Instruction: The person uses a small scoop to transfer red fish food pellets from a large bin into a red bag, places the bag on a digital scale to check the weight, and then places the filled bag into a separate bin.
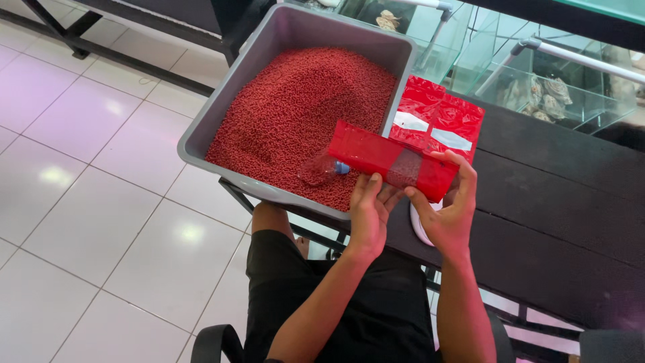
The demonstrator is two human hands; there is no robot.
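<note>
Red plastic pouch (393, 161), partly see-through, held level above the near corner of a grey tub (222, 107) heaped with small red pellets (302, 107). Some pellets already showing inside the pouch, with much of it seemingly unfilled; not sealed as far as can be told. Left hand (368, 212) under the pouch, fingers curled up against its lower edge. Right hand (449, 208) pinching the pouch's right end, thumb on top, fingers beneath. Clear scoop with a blue part (326, 168) lying in the pellets just beside the pouch's left end. More red pouches (440, 117) stacked on the dark counter (557, 202) behind. Glass tanks (537, 74) beyond; white tile floor (87, 168) at left.
</note>
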